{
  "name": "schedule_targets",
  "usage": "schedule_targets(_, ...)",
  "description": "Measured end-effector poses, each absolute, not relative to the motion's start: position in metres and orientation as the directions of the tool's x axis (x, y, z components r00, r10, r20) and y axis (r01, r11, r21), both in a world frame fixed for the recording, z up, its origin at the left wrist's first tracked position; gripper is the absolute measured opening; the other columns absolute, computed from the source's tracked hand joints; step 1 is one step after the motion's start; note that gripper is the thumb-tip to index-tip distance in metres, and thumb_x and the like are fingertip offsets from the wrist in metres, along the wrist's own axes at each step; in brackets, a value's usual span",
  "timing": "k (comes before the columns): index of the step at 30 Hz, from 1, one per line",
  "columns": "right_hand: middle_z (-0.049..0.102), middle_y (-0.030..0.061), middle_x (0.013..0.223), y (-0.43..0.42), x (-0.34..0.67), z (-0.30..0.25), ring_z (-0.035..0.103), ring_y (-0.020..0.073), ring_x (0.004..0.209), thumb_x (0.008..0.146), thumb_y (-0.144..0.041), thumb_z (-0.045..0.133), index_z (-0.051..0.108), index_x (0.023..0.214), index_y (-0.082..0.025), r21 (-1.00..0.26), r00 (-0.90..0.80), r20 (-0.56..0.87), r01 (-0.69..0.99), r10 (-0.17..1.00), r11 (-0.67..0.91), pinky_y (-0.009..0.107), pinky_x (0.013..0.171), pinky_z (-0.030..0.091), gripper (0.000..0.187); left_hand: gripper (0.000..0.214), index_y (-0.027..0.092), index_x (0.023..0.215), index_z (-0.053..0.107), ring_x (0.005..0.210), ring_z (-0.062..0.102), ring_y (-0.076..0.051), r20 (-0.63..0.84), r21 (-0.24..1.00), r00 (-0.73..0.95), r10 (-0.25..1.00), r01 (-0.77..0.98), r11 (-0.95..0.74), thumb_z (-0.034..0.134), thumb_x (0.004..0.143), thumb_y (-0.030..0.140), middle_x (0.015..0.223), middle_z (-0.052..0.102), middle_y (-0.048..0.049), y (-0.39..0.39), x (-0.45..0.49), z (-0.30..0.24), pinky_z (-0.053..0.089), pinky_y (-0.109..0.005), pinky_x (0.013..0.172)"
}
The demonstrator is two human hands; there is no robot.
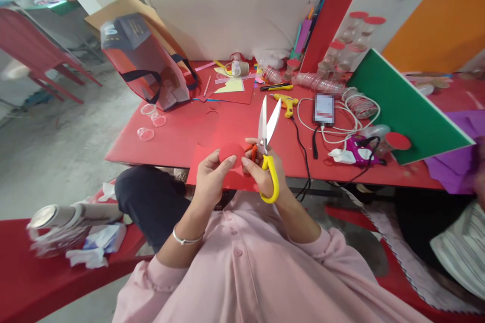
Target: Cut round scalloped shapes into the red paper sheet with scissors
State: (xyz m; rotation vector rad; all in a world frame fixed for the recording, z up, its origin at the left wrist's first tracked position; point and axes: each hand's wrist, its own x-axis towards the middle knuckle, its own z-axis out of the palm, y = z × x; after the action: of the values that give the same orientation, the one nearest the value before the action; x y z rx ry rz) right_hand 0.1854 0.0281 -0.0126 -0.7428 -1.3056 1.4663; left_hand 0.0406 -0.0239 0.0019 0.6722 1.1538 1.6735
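Between my hands is a round piece of red paper (231,153). My left hand (212,175) pinches its left side, thumb on top. My right hand (265,174) has its thumb at the disc's right edge and also holds scissors (270,146), one yellow handle hooked over the hand. The scissor blades are spread and point away from me. Close to the right fingers shows a small orange-red piece, perhaps the other handle, partly hidden. A larger red sheet (200,159) lies under my hands at the table's front edge.
On the red table (170,136) are a yellow glue gun (288,105), a cutter knife (276,87), a phone (324,109) with white cables, clear plastic rings (146,134) and a bag (147,65). A green board (401,106) leans at right, near another person's striped sleeve (464,247).
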Motion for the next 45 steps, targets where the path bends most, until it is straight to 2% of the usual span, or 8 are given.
schedule_targets(7,0.064,-0.0066,0.083,0.033,0.185,-0.007,0.061,0.0124,0.064,0.092,-0.031,0.085,0.065,0.131,-0.026,-0.953,-0.247,0.18,-0.283,0.952,0.107,0.029,0.062,0.052,0.043,0.033,0.021,0.093,0.089,0.077,0.077,-0.019,-0.131,0.907,-0.288,0.949,-0.42,-0.002,0.105,0.074,0.043,0.086,0.085,-0.0035,-0.027,0.042,0.003,0.065,-0.033,0.08)
schedule_targets(12,0.065,-0.0061,0.085,0.035,0.186,-0.012,0.065,0.0142,0.065,0.094,-0.042,0.088,0.063,0.133,-0.026,-0.951,-0.258,0.118,-0.307,0.959,0.035,0.031,0.062,0.057,0.049,0.038,0.021,0.089,0.087,0.077,0.079,-0.019,-0.179,0.869,-0.268,0.947,-0.494,0.025,0.107,0.07,0.046,0.088,0.086,-0.0044,-0.024,0.044,0.005,0.066,-0.033,0.081)
schedule_targets(18,0.067,-0.0063,0.086,0.027,0.184,-0.018,0.065,0.0129,0.064,0.09,-0.041,0.091,0.063,0.134,-0.025,-0.948,-0.304,0.064,-0.317,0.95,-0.037,0.029,0.063,0.059,0.055,0.04,0.021,0.081,0.083,0.077,0.079,-0.016,-0.242,0.809,-0.284,0.928,-0.587,0.032,0.112,0.062,0.042,0.087,0.085,-0.0017,-0.02,0.044,0.006,0.067,-0.028,0.078)
schedule_targets(24,0.067,-0.0056,0.086,0.025,0.184,-0.017,0.066,0.0138,0.064,0.09,-0.043,0.091,0.064,0.133,-0.025,-0.944,-0.295,0.054,-0.325,0.954,-0.047,0.03,0.062,0.061,0.054,0.036,0.02,0.082,0.085,0.072,0.079,-0.018,-0.234,0.816,-0.259,0.937,-0.576,0.045,0.11,0.066,0.042,0.083,0.085,-0.0038,-0.022,0.043,0.005,0.066,-0.031,0.075)
schedule_targets(31,0.065,-0.0066,0.08,0.031,0.186,-0.011,0.064,0.0147,0.061,0.093,-0.052,0.091,0.063,0.132,-0.026,-0.936,-0.271,0.103,-0.352,0.957,0.001,0.032,0.062,0.06,0.055,0.033,0.021,0.091,0.089,0.079,0.08,-0.02,-0.186,0.852,-0.24,0.953,-0.523,0.035,0.107,0.071,0.041,0.091,0.087,-0.0054,-0.025,0.042,0.0,0.066,-0.034,0.084)
schedule_targets(37,0.064,-0.0032,0.082,0.014,0.19,-0.026,0.061,0.0146,0.059,0.103,-0.082,0.069,0.066,0.138,-0.024,-0.963,-0.432,0.026,-0.252,0.901,-0.093,0.027,0.052,0.051,0.067,0.033,0.022,0.085,0.085,0.084,0.079,-0.017,-0.119,0.862,-0.464,0.878,-0.487,-0.141,0.108,0.07,0.041,0.093,0.086,-0.003,-0.022,0.042,0.003,0.065,-0.03,0.087)
schedule_targets(41,0.066,0.0001,0.083,-0.002,0.191,-0.042,0.064,0.0162,0.062,0.107,-0.088,0.053,0.068,0.142,-0.022,-0.992,-0.561,0.045,-0.123,0.827,-0.029,0.028,0.057,0.052,0.075,0.032,0.025,0.082,0.078,0.089,0.081,-0.021,-0.107,0.877,-0.495,0.862,-0.455,-0.153,0.105,0.074,0.041,0.093,0.085,-0.002,-0.022,0.041,0.004,0.067,-0.033,0.082)
schedule_targets(45,0.067,0.0008,0.081,-0.009,0.189,-0.044,0.066,0.0186,0.064,0.11,-0.088,0.044,0.066,0.145,-0.022,-0.998,-0.575,0.055,-0.053,0.816,0.029,0.031,0.061,0.054,0.078,0.034,0.026,0.082,0.075,0.09,0.082,-0.022,-0.108,0.883,-0.499,0.86,-0.445,-0.147,0.104,0.076,0.044,0.091,0.083,-0.0019,-0.024,0.044,0.008,0.068,-0.035,0.083)
